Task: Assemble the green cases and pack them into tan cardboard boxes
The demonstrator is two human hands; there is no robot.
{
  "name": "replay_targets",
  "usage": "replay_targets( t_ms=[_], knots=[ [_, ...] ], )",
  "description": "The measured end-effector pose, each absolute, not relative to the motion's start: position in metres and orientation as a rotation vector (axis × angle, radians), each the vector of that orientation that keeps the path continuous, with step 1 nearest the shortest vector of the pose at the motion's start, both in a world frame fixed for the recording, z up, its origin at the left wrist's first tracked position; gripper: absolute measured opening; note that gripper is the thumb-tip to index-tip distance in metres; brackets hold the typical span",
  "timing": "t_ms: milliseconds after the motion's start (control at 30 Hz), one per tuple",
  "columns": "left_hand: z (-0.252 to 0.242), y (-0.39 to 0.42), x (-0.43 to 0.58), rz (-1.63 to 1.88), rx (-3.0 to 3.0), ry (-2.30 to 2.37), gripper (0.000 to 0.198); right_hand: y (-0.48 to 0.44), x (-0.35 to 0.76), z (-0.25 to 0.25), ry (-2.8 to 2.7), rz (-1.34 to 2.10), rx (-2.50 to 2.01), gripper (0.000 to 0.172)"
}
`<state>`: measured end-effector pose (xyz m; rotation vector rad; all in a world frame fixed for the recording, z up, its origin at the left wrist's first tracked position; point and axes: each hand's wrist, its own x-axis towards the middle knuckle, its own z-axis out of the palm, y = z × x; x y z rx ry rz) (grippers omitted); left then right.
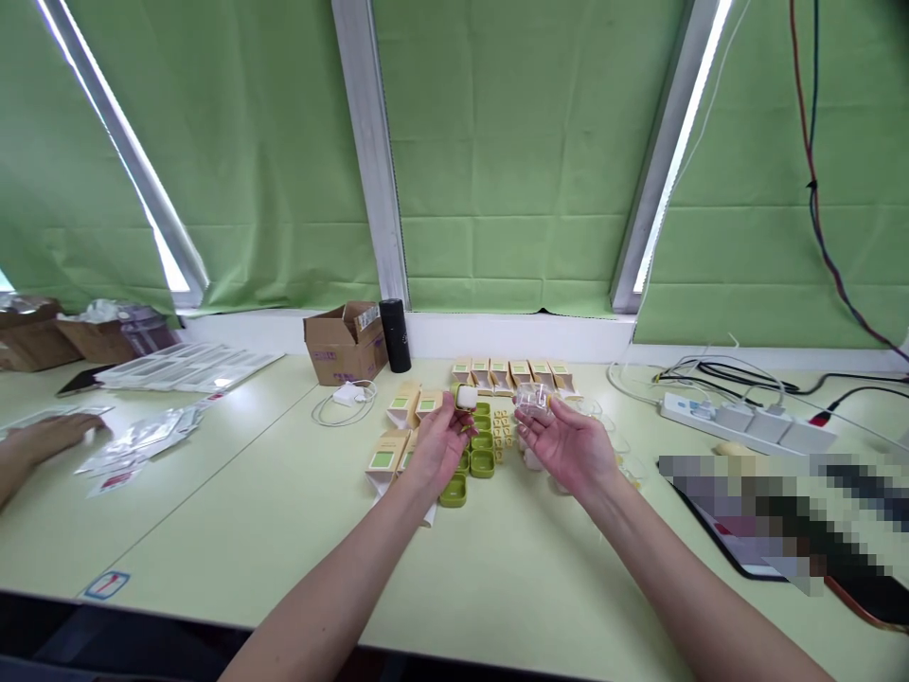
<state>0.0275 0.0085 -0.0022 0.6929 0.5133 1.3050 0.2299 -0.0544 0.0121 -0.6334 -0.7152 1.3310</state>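
Note:
My left hand (441, 440) pinches a small green case with a white block (467, 398) showing in it. Opposite it, my right hand (572, 440) is closed on a clear plastic piece (534, 400), held up a short way from the case. Under my hands lie several open green boxes (482, 462) in a cluster, with small yellow pieces (499, 436) in rows beside them. More clear plastic pieces (629, 464) lie behind my right hand, partly hidden by it. Cream cartons with green squares (384, 460) stand by my left hand.
A row of cream cartons (499, 377) lines the back. Farther off stand a cardboard box (345, 346) and a black bottle (395, 336). A power strip (745, 424) with cables is at right. Another person's hand (53, 436) rests near silver packets (146, 445) at left.

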Motion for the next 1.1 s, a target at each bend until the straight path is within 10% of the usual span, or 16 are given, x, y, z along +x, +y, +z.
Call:
replay_targets(
  t_ms=[500, 1100],
  knots=[
    [-0.003, 0.008, 0.029, 1.389, 0.787, 0.547, 0.05, -0.059, 0.198, -0.002, -0.884, 1.121, -0.75, 0.063],
    [0.002, -0.004, 0.03, 1.411, 0.967, 0.538, 0.04, -0.064, 0.178, -0.018, -1.07, 0.825, -0.907, 0.065]
  ],
)
